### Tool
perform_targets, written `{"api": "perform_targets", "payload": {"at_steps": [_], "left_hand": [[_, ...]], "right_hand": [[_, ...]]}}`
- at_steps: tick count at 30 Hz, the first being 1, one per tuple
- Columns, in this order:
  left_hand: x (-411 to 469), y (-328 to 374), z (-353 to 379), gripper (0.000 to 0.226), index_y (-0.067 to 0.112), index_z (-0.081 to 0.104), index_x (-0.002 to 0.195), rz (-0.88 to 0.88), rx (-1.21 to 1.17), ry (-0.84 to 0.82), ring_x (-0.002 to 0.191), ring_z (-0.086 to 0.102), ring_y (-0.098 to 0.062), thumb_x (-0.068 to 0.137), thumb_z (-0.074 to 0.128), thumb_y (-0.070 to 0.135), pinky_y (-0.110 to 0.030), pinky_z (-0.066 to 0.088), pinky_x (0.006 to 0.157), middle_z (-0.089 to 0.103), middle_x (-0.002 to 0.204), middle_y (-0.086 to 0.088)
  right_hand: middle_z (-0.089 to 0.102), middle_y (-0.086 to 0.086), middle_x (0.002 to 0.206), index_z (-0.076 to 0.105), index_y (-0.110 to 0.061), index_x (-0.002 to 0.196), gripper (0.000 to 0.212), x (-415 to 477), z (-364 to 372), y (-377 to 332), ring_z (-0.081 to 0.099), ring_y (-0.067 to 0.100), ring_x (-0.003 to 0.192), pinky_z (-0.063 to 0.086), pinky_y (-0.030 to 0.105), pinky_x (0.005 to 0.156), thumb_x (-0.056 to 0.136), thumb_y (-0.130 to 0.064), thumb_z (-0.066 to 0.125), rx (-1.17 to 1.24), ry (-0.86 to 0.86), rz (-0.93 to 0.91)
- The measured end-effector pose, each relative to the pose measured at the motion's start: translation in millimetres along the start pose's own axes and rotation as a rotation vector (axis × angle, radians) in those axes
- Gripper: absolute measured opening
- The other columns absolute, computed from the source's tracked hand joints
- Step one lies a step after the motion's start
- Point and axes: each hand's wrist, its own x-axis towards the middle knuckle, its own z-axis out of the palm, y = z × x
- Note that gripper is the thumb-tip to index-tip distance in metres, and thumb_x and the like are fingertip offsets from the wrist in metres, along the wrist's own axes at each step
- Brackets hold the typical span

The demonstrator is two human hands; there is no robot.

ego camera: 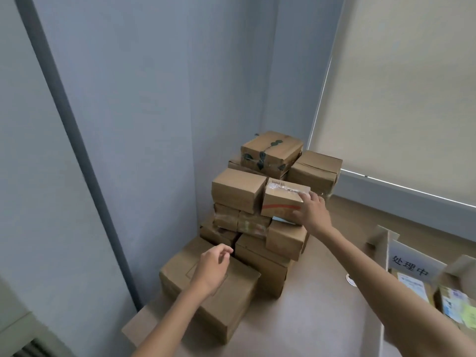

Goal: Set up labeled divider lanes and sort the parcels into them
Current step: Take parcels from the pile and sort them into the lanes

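Note:
A pile of brown cardboard parcels (pixel 239 191) stands in the corner of the table. My right hand (pixel 313 212) grips the right end of a small taped parcel with a red stripe (pixel 282 199), fingers over its top and thumb on its front face. My left hand (pixel 212 269) hovers with loosely curled fingers over a large parcel (pixel 242 300) at the front of the pile and holds nothing. At the right, cardboard dividers (pixel 383 251) form lanes, one bearing a white label with Chinese characters (pixel 409 264).
Blue-grey walls close in behind and left of the pile. A window blind (pixel 401 94) hangs at the back right. Envelopes and small packets (pixel 453 302) lie in the lanes. Bare table surface (pixel 322 305) stretches between the pile and the dividers.

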Motion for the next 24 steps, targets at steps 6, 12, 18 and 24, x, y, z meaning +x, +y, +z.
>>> {"api": "perform_targets", "payload": {"at_steps": [6, 12, 18, 24], "left_hand": [[56, -13, 5, 0.019, 0.027, 0.063, 0.106, 0.01, -0.042, -0.035, 0.095, 0.056, 0.002, 0.097, 0.047, 0.021, -0.003, 0.04, 0.071, 0.062, 0.103, 0.014], [83, -23, 0, 0.018, 0.028, 0.063, 0.099, 0.004, -0.074, -0.082, 0.093, 0.055, 0.002, 0.096, 0.049, 0.017, 0.001, 0.036, 0.067, 0.063, 0.099, 0.014], [97, -13, -8, 0.019, 0.029, 0.065, 0.096, 0.079, -0.172, -0.161, 0.095, 0.06, -0.002, 0.095, 0.051, 0.016, -0.006, 0.043, 0.074, 0.067, 0.097, 0.012], [98, 21, -27, 0.023, 0.024, 0.058, 0.116, 0.172, -0.376, -0.227, 0.101, 0.057, 0.002, 0.093, 0.056, 0.024, -0.013, 0.048, 0.085, 0.062, 0.109, 0.012]], "right_hand": [[-0.007, 0.009, 0.158, 0.014, -0.027, 0.148, 0.083, 55, 44, 13, -0.001, 0.039, 0.144, 0.025, 0.056, 0.111, 0.085, -0.031, 0.066, -0.094, -0.109, 0.04], [0.028, 0.005, 0.144, 0.027, -0.021, 0.146, 0.069, 59, 53, 20, 0.033, 0.026, 0.122, 0.04, 0.04, 0.101, 0.087, -0.017, 0.062, 0.053, -0.022, -0.016], [0.058, 0.004, 0.124, 0.049, -0.016, 0.136, 0.051, 16, 18, 11, 0.057, 0.021, 0.112, 0.055, 0.039, 0.087, 0.087, -0.016, 0.064, 0.864, 0.132, 0.254], [0.059, 0.019, 0.121, 0.057, -0.014, 0.125, 0.042, -47, -22, -21, 0.06, 0.033, 0.112, 0.06, 0.038, 0.068, 0.092, -0.038, 0.047, 1.58, -0.216, 0.555]]}}
